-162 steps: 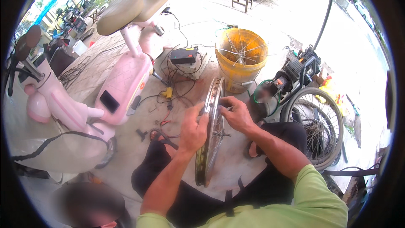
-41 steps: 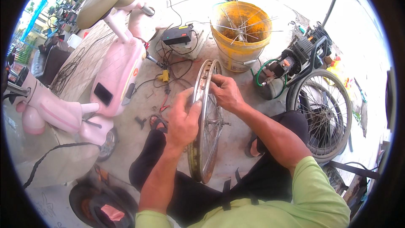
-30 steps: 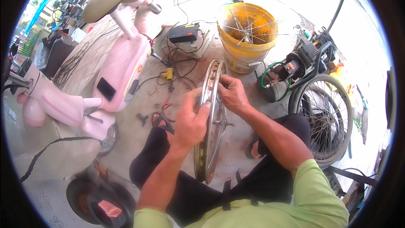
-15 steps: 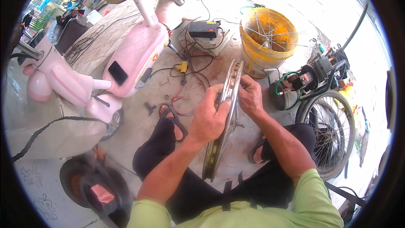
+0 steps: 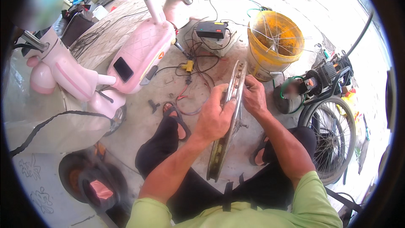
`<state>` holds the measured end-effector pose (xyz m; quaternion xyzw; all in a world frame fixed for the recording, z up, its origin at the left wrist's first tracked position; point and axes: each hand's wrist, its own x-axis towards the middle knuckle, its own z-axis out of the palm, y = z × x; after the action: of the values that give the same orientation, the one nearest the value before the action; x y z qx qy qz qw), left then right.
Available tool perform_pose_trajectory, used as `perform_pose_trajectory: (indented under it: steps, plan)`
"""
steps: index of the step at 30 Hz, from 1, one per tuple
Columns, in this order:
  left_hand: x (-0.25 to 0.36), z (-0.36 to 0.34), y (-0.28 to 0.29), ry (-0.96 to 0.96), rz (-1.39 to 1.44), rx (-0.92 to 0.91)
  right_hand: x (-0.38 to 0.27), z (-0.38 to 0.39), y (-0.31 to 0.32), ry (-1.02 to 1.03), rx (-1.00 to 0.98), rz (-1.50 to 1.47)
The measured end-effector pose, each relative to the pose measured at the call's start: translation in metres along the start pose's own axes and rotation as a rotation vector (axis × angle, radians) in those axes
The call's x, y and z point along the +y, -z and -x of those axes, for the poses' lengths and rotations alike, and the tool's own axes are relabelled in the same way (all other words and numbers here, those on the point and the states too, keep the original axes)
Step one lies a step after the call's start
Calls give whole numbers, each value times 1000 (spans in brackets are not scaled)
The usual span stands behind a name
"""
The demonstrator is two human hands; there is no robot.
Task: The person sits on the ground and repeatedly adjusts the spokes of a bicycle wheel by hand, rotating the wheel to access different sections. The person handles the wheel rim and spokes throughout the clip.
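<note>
A bare metal wheel rim (image 5: 217, 161) stands almost edge-on between my knees, its far end leaning slightly right. My left hand (image 5: 214, 117) is closed round its left side, with the thumb lying on the rim's outer channel. On the right side, near the far end, my right hand (image 5: 255, 99) has its fingers curled and pinched together close to the rim. What those fingers hold is hidden behind them. Below that hand, a hub axle end (image 5: 243, 125) sticks out to the right of the rim.
A yellow bucket (image 5: 270, 62) with loose spokes (image 5: 276, 38) stands ahead. To the left is a pink electric scooter (image 5: 141, 55) with a phone (image 5: 123, 69) on it. A black box (image 5: 211, 29) and cables lie between. A motor unit (image 5: 324, 77) and a spoked wheel (image 5: 331, 137) are right.
The whole scene has shifted a little right and down in the picture. Both hands keep nearly the same places on the rim, with only a slight change in the right hand's pose.
</note>
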<state>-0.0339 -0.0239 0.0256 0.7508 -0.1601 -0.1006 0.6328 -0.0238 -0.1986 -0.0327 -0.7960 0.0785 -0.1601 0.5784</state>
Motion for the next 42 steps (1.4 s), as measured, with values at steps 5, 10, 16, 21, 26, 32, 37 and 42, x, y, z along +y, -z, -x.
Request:
perform_pose_trajectory:
  steps: [5, 10, 16, 21, 26, 32, 37, 42]
  plan:
    - [1, 0, 0, 3, 26, -10, -1, 0, 1, -14, 48, 64]
    - [20, 0, 6, 76, -37, -91, -1, 2, 4, -41, 24, 21]
    - [8, 1, 0, 33, -21, -8, 1, -2, 10, 0, -42, 28]
    - [9, 2, 3, 20, -90, -75, -4, 0, 10, 34, 33, 136]
    - [12, 2, 3, 35, -86, -39, -1, 0, 9, 12, 33, 129]
    - [19, 1, 2, 51, -39, -35, 0, 2, 8, -60, -36, 7]
    - [17, 1, 1, 9, -70, -17, 9, -2, 5, -163, -58, -125]
    - [14, 4, 0, 0, -58, -13, 3, 1, 10, -57, -19, 63]
